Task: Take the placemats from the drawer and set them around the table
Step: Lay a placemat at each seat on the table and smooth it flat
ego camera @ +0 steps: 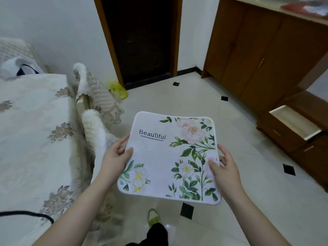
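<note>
Tiled floor [239, 183] underfoot, floral placemat [168, 157] held flat, left hand [115, 157] and right hand [223, 167] pinching its side edges, drawer [294, 121] hanging open

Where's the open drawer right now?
In the head view, the open wooden drawer with a pale lining sits at the right edge, pulled out of the brown wooden cabinet, right of the floral white placemat.

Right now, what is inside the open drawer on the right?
The open drawer shows only a pale bare interior; its front wall hides the near part. The placemat is held outside it.
</note>
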Motion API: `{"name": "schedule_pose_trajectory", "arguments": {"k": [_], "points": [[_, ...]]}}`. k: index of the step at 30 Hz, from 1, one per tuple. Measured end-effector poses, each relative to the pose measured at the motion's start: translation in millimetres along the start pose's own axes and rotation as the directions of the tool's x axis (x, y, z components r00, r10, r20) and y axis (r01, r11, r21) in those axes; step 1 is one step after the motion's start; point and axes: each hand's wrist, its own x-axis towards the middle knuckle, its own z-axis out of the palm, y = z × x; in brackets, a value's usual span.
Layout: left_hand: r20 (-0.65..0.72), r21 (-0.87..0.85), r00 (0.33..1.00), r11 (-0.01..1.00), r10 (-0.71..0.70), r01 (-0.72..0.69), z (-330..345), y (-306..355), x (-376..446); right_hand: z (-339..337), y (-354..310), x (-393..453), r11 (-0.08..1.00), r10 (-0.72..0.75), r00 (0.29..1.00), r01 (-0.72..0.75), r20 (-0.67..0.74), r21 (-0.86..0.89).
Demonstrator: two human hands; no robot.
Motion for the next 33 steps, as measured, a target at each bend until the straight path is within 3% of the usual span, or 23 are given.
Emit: {"name": "schedule_pose_trajectory", "arguments": {"k": [12,21,26,33], "points": [[-0.145,-0.107,0.989,0.994,-0.035,0.019,-45.0,10.6,125.0,105.2,-56.2,134.6,0.996,-0.048,0.991,0.057,0.123,-0.069],[-0.304,-0.182,0.947,0.982,-0.100,0.046,-71.9,10.5,163.3,169.0,-81.2,203.5,0.994,-0.043,0.956,0.070,0.289,-0.084],[-0.478,-0.226,0.869,0.974,-0.131,0.022,-80.3,11.8,164.3,213.9,-93.0,245.4,0.993,-0.039,0.888,0.086,0.457,-0.082],[-0.681,-0.218,0.716,0.976,-0.157,0.007,-79.2,16.7,146.2,271.3,-115.3,292.6,0.988,-0.057,0.726,0.138,0.685,-0.065]]}}
